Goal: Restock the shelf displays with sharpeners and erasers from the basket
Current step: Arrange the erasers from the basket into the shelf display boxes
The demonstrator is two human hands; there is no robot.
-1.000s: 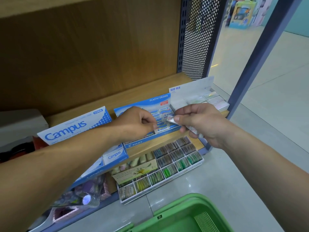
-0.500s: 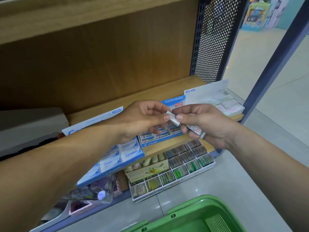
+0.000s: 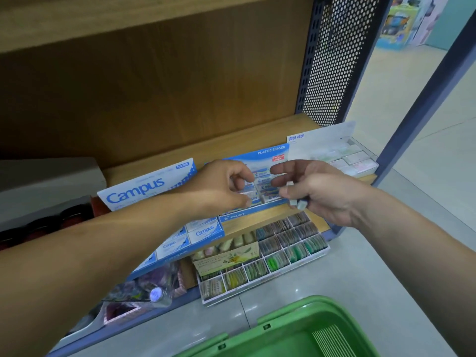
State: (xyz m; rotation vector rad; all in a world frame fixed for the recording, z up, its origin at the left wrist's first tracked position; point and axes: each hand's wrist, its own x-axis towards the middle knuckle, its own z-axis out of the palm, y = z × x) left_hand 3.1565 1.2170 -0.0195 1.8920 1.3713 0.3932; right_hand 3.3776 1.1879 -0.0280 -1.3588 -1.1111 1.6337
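Stock for the shelf sits in our right hand [image 3: 319, 194], just right of frame centre. Its fingers curl round a few pale pieces [image 3: 298, 203], likely erasers, whose ends poke out beside the fingers. Blur keeps us from reading their long axis with any certainty.

Our left hand [image 3: 224, 188] hovers just left of centre, fingers bent down towards the blue Pilot eraser box [image 3: 270, 153] on the wooden shelf [image 3: 244, 140]. We cannot tell whether its fingertips pinch an eraser or hold nothing, since a pale blur sits right under them against the packed rows. The two hands are near but apart, with a narrow strip of the box showing between them.

The relation that matters is this: the box's rows lie directly behind and beneath the left hand, while the held pieces lie just to its right in the frame. So we judge the left hand the nearer one for seating stock, with the right feeding across that gap. The green basket [image 3: 296, 331] sits at the bottom edge, well below both hands.
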